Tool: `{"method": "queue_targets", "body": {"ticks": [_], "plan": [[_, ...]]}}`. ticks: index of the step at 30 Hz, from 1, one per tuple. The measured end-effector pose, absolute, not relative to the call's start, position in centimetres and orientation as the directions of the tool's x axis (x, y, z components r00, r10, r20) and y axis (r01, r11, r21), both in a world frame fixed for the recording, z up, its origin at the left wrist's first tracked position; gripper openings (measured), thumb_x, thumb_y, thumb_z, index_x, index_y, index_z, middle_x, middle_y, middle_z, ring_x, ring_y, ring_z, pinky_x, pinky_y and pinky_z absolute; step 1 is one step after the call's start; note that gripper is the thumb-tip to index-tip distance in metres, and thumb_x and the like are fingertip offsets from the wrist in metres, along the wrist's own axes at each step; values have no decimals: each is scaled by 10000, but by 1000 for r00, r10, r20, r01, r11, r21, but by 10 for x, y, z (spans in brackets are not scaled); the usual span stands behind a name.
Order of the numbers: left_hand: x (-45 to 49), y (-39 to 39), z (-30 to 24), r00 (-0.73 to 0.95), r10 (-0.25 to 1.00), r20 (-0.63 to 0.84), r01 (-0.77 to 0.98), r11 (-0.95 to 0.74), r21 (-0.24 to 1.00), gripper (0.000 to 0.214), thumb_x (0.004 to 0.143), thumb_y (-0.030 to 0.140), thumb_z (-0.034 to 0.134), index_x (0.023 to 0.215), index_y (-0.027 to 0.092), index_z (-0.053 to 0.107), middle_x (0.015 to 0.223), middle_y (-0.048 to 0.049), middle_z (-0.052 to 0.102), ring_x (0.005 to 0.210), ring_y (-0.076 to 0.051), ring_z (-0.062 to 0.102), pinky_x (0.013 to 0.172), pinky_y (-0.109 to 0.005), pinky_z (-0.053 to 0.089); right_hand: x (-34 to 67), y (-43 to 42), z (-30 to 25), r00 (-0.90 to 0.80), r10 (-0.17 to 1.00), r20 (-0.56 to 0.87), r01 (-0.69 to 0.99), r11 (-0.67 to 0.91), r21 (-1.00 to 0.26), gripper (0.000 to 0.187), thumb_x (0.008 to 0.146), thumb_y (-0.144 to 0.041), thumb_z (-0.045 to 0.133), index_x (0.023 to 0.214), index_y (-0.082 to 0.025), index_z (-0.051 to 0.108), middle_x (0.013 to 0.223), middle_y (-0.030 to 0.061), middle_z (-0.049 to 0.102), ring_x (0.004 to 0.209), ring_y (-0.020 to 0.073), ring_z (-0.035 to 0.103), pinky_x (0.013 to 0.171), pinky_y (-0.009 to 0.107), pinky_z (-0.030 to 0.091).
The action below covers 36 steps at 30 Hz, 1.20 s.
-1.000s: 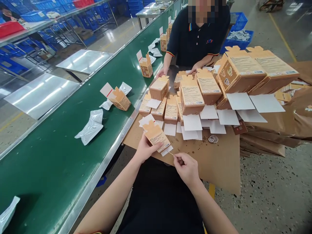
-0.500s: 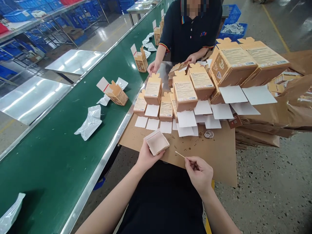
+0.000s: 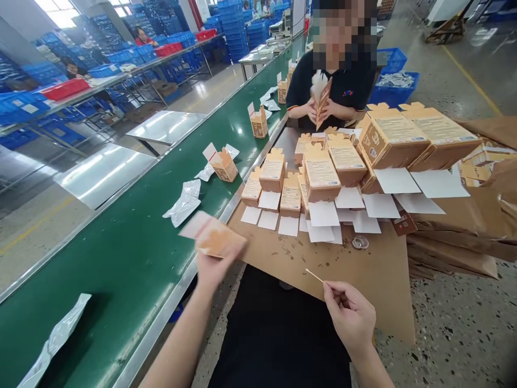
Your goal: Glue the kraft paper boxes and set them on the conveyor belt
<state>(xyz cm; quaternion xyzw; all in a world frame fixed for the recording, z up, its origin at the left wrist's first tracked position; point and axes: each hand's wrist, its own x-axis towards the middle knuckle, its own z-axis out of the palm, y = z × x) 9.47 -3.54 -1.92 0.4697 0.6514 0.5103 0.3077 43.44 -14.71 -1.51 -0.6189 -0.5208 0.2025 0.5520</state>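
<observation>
My left hand [image 3: 212, 267] grips a small orange carton [image 3: 214, 240] with a white flap, blurred by motion, over the edge of the green conveyor belt [image 3: 121, 258]. My right hand [image 3: 350, 318] pinches a thin wooden stick [image 3: 314, 275] above the brown cardboard sheet [image 3: 363, 275]. Rows of open orange cartons [image 3: 319, 172] with white flaps stand on that sheet beyond my hands. A small clear round cap [image 3: 359, 242] lies on the sheet near the cartons.
Across the sheet a person in a dark shirt [image 3: 343, 86] holds up a carton. Cartons [image 3: 224, 164] and clear plastic bags [image 3: 183, 202] lie along the belt. Larger cartons [image 3: 404, 134] and brown paper [image 3: 464, 226] pile at right. Blue crates [image 3: 391, 86] stand behind.
My left hand has carried the carton left from the cardboard sheet out over the belt's edge. My right hand, still pinching the stick, drew back slightly. The other person lifted a carton.
</observation>
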Motion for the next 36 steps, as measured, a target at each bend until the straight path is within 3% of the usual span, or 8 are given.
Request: {"method": "queue_targets", "body": {"ticks": [5, 9, 15, 20, 23, 27, 31, 36], "plan": [[-10, 1, -1, -702, 697, 143, 358, 172, 918, 971, 531, 376, 1137, 1304, 294, 556, 1441, -146, 761, 1435, -456, 746, 1282, -723, 558, 440, -143, -13, 391, 858, 333, 438, 145, -887, 396, 1084, -513, 801, 819, -224, 856, 660, 43, 756, 483, 157, 664, 476, 236, 591], [-36, 21, -10, -690, 723, 28, 319, 269, 909, 867, 533, 325, 1085, 1232, 267, 575, 1379, -153, 782, 1403, -444, 767, 1277, -665, 573, 439, -131, -9, 373, 865, 337, 454, 146, -879, 437, 1081, -571, 807, 817, -226, 861, 665, 51, 765, 490, 162, 665, 481, 245, 599], [-28, 38, -13, -665, 747, 21, 345, 282, 895, 868, 652, 319, 1027, 1394, 252, 582, 1442, -176, 791, 1381, -409, 786, 1255, -609, 592, 439, -121, -10, 383, 847, 369, 466, 168, -869, 384, 1061, -544, 851, 828, -240, 868, 677, 37, 772, 502, 161, 671, 500, 244, 593], [-25, 47, -4, -623, 781, -43, 316, 302, 899, 885, 608, 343, 1072, 1346, 263, 592, 1446, -165, 756, 1430, -417, 739, 1274, -622, 566, 445, -120, -10, 390, 843, 371, 472, 163, -866, 388, 1053, -555, 860, 829, -238, 871, 674, 34, 765, 495, 157, 659, 498, 253, 590], [-18, 33, -10, -704, 705, 87, 359, 248, 900, 935, 564, 392, 1076, 1339, 261, 569, 1427, -149, 668, 1422, -398, 694, 1243, -610, 578, 460, -129, -8, 414, 813, 410, 489, 181, -853, 353, 1039, -530, 879, 833, -243, 878, 668, 34, 764, 486, 166, 656, 494, 271, 597], [8, 15, -12, -763, 507, 400, 468, 8, 884, 713, 698, 520, 937, 1256, 268, 573, 1205, -52, 590, 1105, -287, 706, 1070, -536, 638, 487, -153, -5, 504, 737, 450, 538, 140, -831, 306, 1011, -513, 915, 861, -248, 889, 684, 34, 782, 486, 172, 678, 531, 279, 641], [72, 64, 26, -506, 751, 425, 408, -227, 885, 457, 881, 587, 822, 1178, 278, 662, 1107, -40, 654, 1009, -243, 695, 1005, -425, 615, 497, -160, -1, 556, 699, 449, 551, 94, -829, 369, 1005, -567, 911, 832, -243, 876, 673, 43, 781, 474, 173, 673, 511, 278, 640], [168, 179, 79, -88, 993, 81, 432, -35, 901, 564, 895, 669, 783, 1188, 187, 778, 1226, -156, 791, 1173, -339, 726, 1092, -470, 566, 485, -146, 13, 538, 696, 475, 541, 147, -828, 405, 1003, -593, 902, 822, -232, 869, 666, 52, 777, 484, 181, 683, 484, 285, 626]]}}
